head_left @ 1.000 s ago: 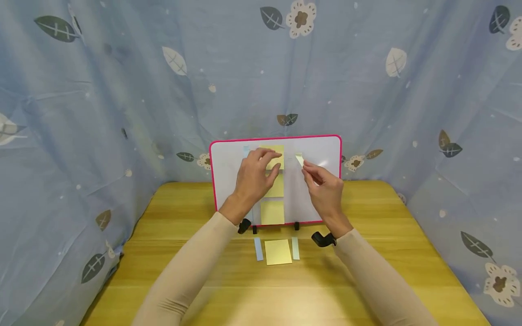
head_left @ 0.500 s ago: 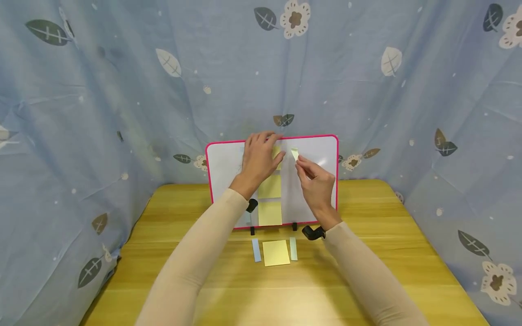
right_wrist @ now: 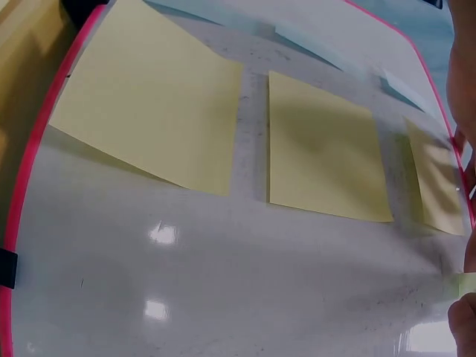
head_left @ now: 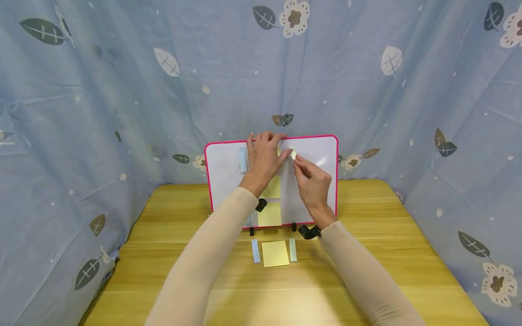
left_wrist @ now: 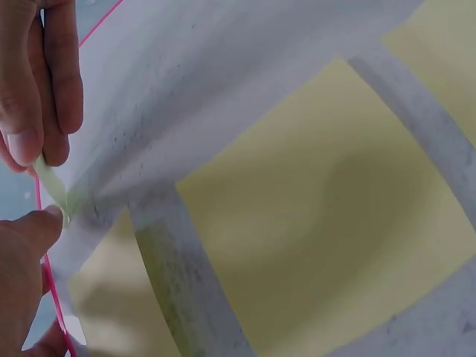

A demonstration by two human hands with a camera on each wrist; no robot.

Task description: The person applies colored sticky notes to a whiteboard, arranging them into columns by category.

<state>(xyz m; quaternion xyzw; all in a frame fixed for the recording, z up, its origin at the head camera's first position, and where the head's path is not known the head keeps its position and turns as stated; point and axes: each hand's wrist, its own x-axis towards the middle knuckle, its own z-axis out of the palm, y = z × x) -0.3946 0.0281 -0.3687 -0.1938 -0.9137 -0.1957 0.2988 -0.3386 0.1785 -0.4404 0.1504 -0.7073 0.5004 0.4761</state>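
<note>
A whiteboard (head_left: 222,181) with a pink frame stands propped on the table. My left hand (head_left: 263,156) grips its top edge, fingers hooked over the frame and thumb in front. My right hand (head_left: 314,183) pinches a narrow pale green sticky strip (head_left: 293,154) near the top right of the board. In the left wrist view, the left thumb (left_wrist: 50,220) touches the strip's upper end. Three yellow sticky notes (right_wrist: 327,149) run in a column down the board's middle; the left hand covers most of the top one. A blue strip (head_left: 243,159) sticks left of that hand.
On the table (head_left: 171,253) before the board lie a blue strip pad (head_left: 255,251), a yellow sticky note pad (head_left: 275,254) and a green strip pad (head_left: 292,250). Small black feet (head_left: 293,227) hold the board's lower edge. A patterned blue curtain (head_left: 228,72) surrounds the table.
My left hand has moved up from before the top yellow note to the board's top edge, its thumb reaching right to the green strip. My right hand has shifted slightly left with the strip.
</note>
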